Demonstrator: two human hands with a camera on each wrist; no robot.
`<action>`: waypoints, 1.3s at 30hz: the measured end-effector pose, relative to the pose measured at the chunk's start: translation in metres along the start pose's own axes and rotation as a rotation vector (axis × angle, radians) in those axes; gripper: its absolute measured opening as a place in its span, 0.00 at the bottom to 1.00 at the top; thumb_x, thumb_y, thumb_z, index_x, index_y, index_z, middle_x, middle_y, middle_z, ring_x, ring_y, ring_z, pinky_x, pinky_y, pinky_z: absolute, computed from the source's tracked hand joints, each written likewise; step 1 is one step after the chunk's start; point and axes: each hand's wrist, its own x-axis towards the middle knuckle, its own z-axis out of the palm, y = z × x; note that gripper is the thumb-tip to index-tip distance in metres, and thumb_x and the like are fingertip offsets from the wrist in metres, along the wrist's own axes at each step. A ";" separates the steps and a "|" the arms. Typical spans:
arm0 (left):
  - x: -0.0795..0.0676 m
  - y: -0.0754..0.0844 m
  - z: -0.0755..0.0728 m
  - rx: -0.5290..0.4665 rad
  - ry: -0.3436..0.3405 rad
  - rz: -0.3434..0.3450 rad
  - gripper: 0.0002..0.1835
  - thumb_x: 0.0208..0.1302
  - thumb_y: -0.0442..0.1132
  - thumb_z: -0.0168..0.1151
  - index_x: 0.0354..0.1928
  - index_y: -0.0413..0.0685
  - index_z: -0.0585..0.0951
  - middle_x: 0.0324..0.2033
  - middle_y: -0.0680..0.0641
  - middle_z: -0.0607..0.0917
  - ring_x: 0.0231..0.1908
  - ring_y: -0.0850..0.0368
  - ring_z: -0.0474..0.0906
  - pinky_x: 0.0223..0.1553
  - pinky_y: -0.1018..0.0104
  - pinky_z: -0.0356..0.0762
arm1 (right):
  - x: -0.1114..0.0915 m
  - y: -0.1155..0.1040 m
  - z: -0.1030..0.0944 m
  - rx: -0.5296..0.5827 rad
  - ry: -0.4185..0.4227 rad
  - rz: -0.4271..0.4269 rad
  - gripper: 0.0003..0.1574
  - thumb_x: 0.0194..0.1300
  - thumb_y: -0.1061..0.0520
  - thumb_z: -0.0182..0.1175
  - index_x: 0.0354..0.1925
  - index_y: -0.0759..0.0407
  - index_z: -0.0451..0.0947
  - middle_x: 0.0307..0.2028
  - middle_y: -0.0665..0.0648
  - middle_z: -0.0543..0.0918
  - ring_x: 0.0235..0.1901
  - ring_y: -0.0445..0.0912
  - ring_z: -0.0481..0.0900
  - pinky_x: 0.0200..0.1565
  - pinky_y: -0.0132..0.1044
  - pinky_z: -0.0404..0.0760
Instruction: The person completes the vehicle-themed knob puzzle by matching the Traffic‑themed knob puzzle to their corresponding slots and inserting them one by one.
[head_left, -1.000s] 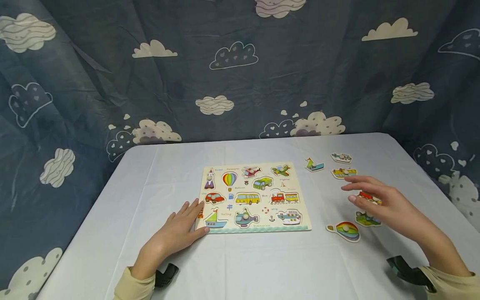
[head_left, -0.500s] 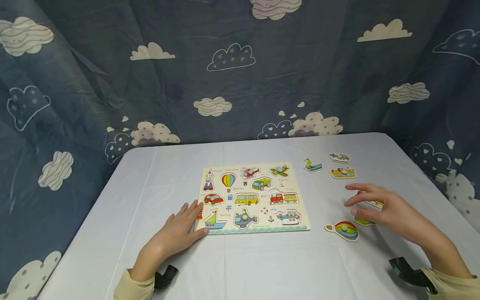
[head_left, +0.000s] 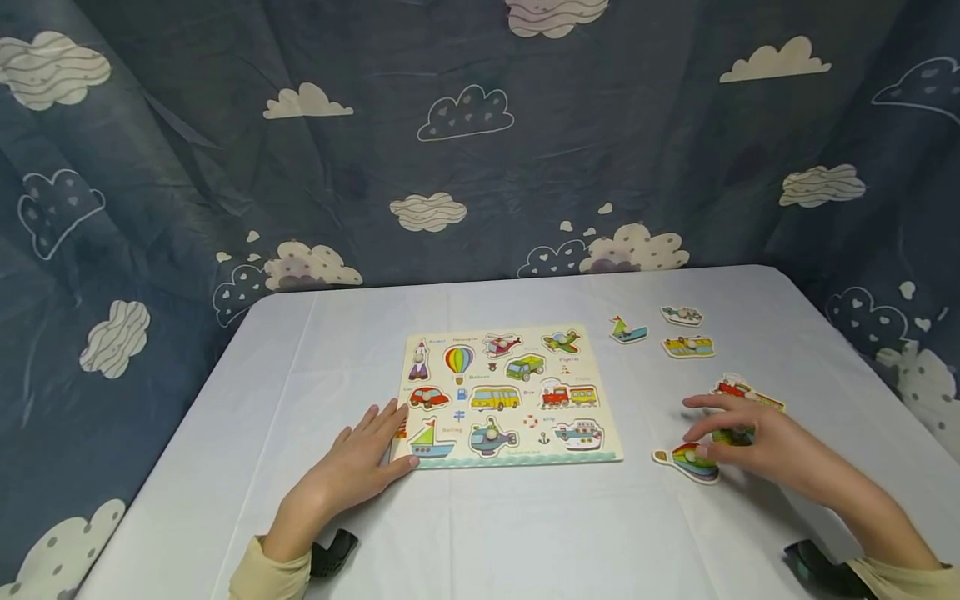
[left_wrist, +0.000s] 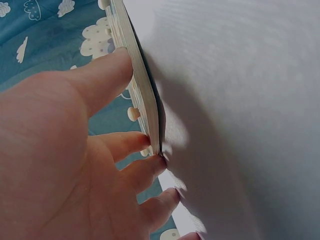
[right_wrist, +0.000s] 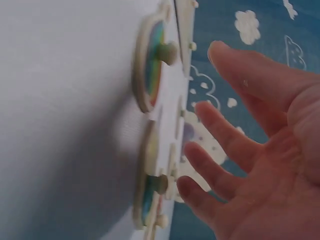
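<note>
The balloon piece [head_left: 694,472] lies, apparently untouched, beneath parted fingers of the right hand [head_left: 780,450].

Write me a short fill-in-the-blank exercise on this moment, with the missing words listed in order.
1. The left hand touches the flat cream wooden board, whose outline is ____.
2. In the head view, the right hand partly covers the rainbow-striped wooden piece shaped like a hot-air ____.
3. The printed bus on the board is coloured ____.
4. In the head view, the loose wooden sailboat piece lies to the ____ of the board.

Missing words: rectangular; balloon; yellow; right.
</note>
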 end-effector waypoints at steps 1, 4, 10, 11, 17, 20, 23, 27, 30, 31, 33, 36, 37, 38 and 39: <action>0.000 0.000 0.000 0.003 0.002 -0.001 0.41 0.68 0.56 0.60 0.76 0.46 0.58 0.75 0.43 0.56 0.74 0.39 0.46 0.66 0.31 0.46 | 0.000 0.000 0.001 -0.006 0.002 -0.003 0.10 0.55 0.55 0.73 0.36 0.42 0.88 0.62 0.64 0.74 0.67 0.71 0.54 0.58 0.75 0.52; 0.001 0.000 0.000 0.005 0.003 -0.005 0.41 0.68 0.56 0.60 0.76 0.47 0.58 0.75 0.43 0.56 0.74 0.39 0.46 0.66 0.31 0.46 | -0.001 -0.001 0.005 -0.034 0.024 -0.002 0.10 0.55 0.56 0.74 0.35 0.40 0.88 0.61 0.63 0.75 0.66 0.70 0.57 0.58 0.74 0.55; -0.001 0.000 0.001 -0.008 -0.002 0.000 0.42 0.68 0.57 0.60 0.76 0.46 0.58 0.75 0.42 0.56 0.74 0.39 0.46 0.66 0.31 0.45 | 0.000 0.001 0.012 -0.123 0.049 0.010 0.14 0.50 0.57 0.76 0.33 0.37 0.87 0.58 0.63 0.77 0.63 0.69 0.62 0.57 0.71 0.60; -0.001 0.001 0.000 -0.009 -0.001 0.001 0.41 0.68 0.56 0.60 0.76 0.46 0.58 0.75 0.42 0.56 0.74 0.39 0.46 0.66 0.31 0.45 | 0.000 0.001 0.013 -0.131 0.048 0.012 0.14 0.50 0.57 0.76 0.32 0.37 0.87 0.58 0.63 0.78 0.63 0.69 0.63 0.57 0.71 0.60; 0.000 0.002 -0.002 -0.006 0.001 0.004 0.41 0.68 0.55 0.60 0.76 0.45 0.58 0.75 0.42 0.56 0.74 0.39 0.46 0.66 0.31 0.46 | -0.001 0.005 0.018 -0.169 0.069 0.018 0.13 0.49 0.56 0.77 0.32 0.39 0.87 0.58 0.65 0.77 0.62 0.69 0.64 0.57 0.70 0.60; 0.000 0.001 -0.002 -0.008 0.002 0.002 0.41 0.68 0.55 0.60 0.76 0.45 0.59 0.75 0.42 0.56 0.74 0.39 0.46 0.66 0.31 0.46 | -0.002 0.007 0.019 -0.174 0.082 0.018 0.12 0.48 0.55 0.78 0.32 0.43 0.87 0.58 0.66 0.76 0.62 0.69 0.63 0.58 0.70 0.59; -0.001 0.001 -0.001 -0.008 0.001 0.002 0.41 0.68 0.56 0.60 0.76 0.46 0.59 0.75 0.42 0.56 0.74 0.39 0.46 0.66 0.31 0.46 | -0.002 0.007 0.021 -0.180 0.087 0.013 0.12 0.47 0.54 0.78 0.31 0.44 0.86 0.57 0.66 0.77 0.61 0.69 0.64 0.58 0.69 0.59; -0.001 0.000 -0.001 -0.007 0.000 0.003 0.41 0.68 0.56 0.60 0.76 0.46 0.58 0.75 0.43 0.56 0.74 0.39 0.46 0.66 0.31 0.46 | 0.000 0.005 0.022 -0.184 0.085 0.005 0.12 0.45 0.53 0.79 0.29 0.45 0.85 0.54 0.65 0.78 0.59 0.67 0.66 0.58 0.67 0.60; -0.001 0.000 -0.001 -0.004 -0.001 0.007 0.41 0.68 0.56 0.60 0.76 0.46 0.58 0.75 0.42 0.56 0.74 0.39 0.46 0.66 0.31 0.46 | 0.001 0.005 0.023 -0.187 0.084 0.002 0.13 0.45 0.53 0.80 0.28 0.46 0.84 0.52 0.64 0.79 0.57 0.67 0.68 0.57 0.65 0.62; -0.001 0.000 -0.001 -0.004 0.000 0.008 0.41 0.68 0.56 0.60 0.76 0.46 0.58 0.75 0.42 0.56 0.74 0.39 0.46 0.66 0.31 0.46 | 0.002 0.004 0.024 -0.186 0.083 0.002 0.13 0.45 0.54 0.79 0.28 0.46 0.83 0.51 0.64 0.79 0.56 0.66 0.69 0.56 0.65 0.63; -0.001 0.000 -0.001 -0.003 0.000 0.006 0.41 0.68 0.56 0.60 0.76 0.46 0.58 0.75 0.42 0.56 0.74 0.39 0.46 0.66 0.31 0.46 | 0.002 0.004 0.025 -0.188 0.084 -0.002 0.14 0.46 0.55 0.79 0.28 0.46 0.82 0.50 0.63 0.79 0.54 0.65 0.70 0.55 0.64 0.64; 0.000 0.000 -0.001 -0.002 0.000 0.004 0.41 0.68 0.56 0.60 0.76 0.46 0.58 0.75 0.43 0.56 0.74 0.39 0.46 0.66 0.31 0.46 | 0.002 0.003 0.027 -0.190 0.092 -0.011 0.14 0.47 0.57 0.79 0.28 0.46 0.81 0.49 0.61 0.78 0.53 0.63 0.70 0.55 0.64 0.65; 0.000 0.000 0.000 -0.003 0.000 0.003 0.41 0.68 0.56 0.60 0.76 0.46 0.58 0.75 0.43 0.56 0.74 0.39 0.46 0.66 0.31 0.46 | 0.001 0.003 0.028 -0.188 0.093 -0.013 0.15 0.47 0.58 0.78 0.28 0.45 0.81 0.49 0.61 0.78 0.53 0.63 0.70 0.56 0.64 0.64; 0.000 0.000 0.000 -0.003 0.001 0.002 0.41 0.68 0.56 0.60 0.76 0.46 0.58 0.75 0.43 0.56 0.74 0.39 0.46 0.66 0.31 0.46 | 0.001 0.002 0.029 -0.187 0.096 -0.014 0.15 0.47 0.59 0.78 0.28 0.45 0.81 0.49 0.61 0.78 0.53 0.63 0.69 0.56 0.65 0.63; 0.000 -0.001 0.000 -0.005 0.002 0.002 0.41 0.68 0.56 0.60 0.76 0.46 0.58 0.75 0.43 0.56 0.74 0.39 0.46 0.66 0.31 0.46 | 0.001 0.002 0.029 -0.185 0.098 -0.015 0.15 0.47 0.60 0.78 0.28 0.45 0.82 0.49 0.61 0.77 0.54 0.63 0.69 0.57 0.65 0.62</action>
